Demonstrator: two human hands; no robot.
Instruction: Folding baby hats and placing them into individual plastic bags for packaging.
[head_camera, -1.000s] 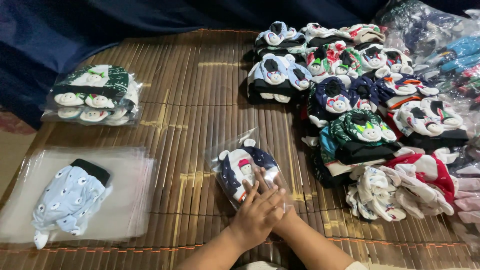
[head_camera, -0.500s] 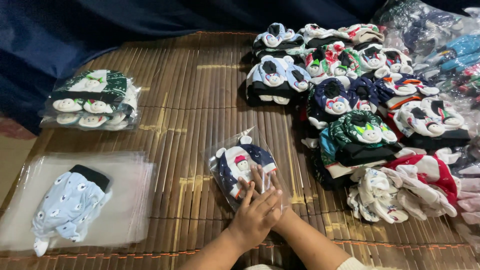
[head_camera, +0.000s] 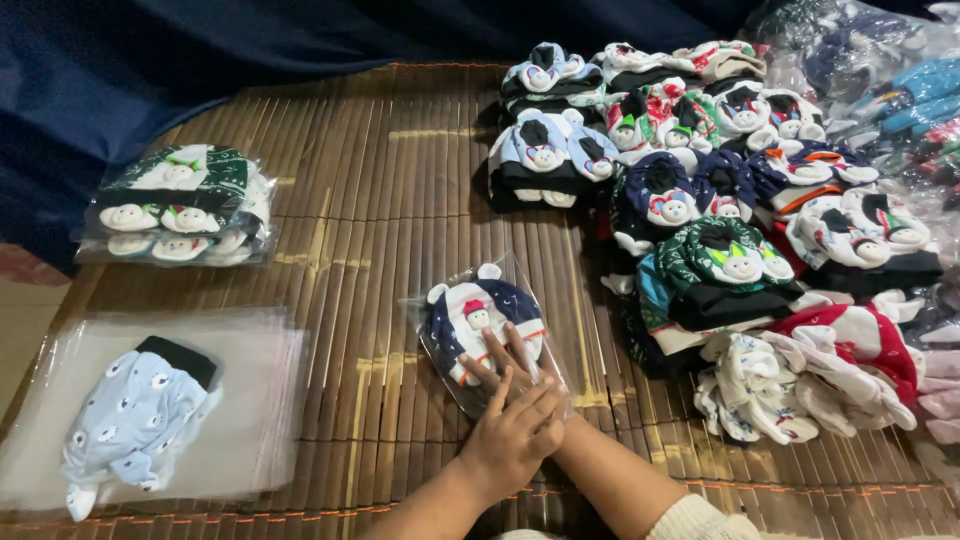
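- Hands stacked at the lower middle of the frame: the left hand (head_camera: 515, 435) lies flat on top of the right hand (head_camera: 505, 362), both pressing on a clear bag (head_camera: 487, 325) that holds a navy baby mitten set with a small doll face.
- Neither grip is closed on anything; fingers are spread and laid flat, the right fingertips (head_camera: 495, 345) touching the plastic.
- That bag rests on the bamboo mat (head_camera: 400, 180), just left of the big heap.
- To the right, a crowded pile of unbagged mitten sets (head_camera: 700, 200) fills the frame's right half, its nearest pieces just beside the right forearm.
- At the lower right, white and red printed mittens (head_camera: 810, 380) spill toward the mat's edge.
- At the left middle, a stack of bagged sets (head_camera: 180, 205) sits well apart from the hands.
- At the lower left, a pale blue mitten (head_camera: 130, 415) lies on a stack of empty clear bags (head_camera: 255, 400).
- Dark blue cloth (head_camera: 250, 50) runs across the top.
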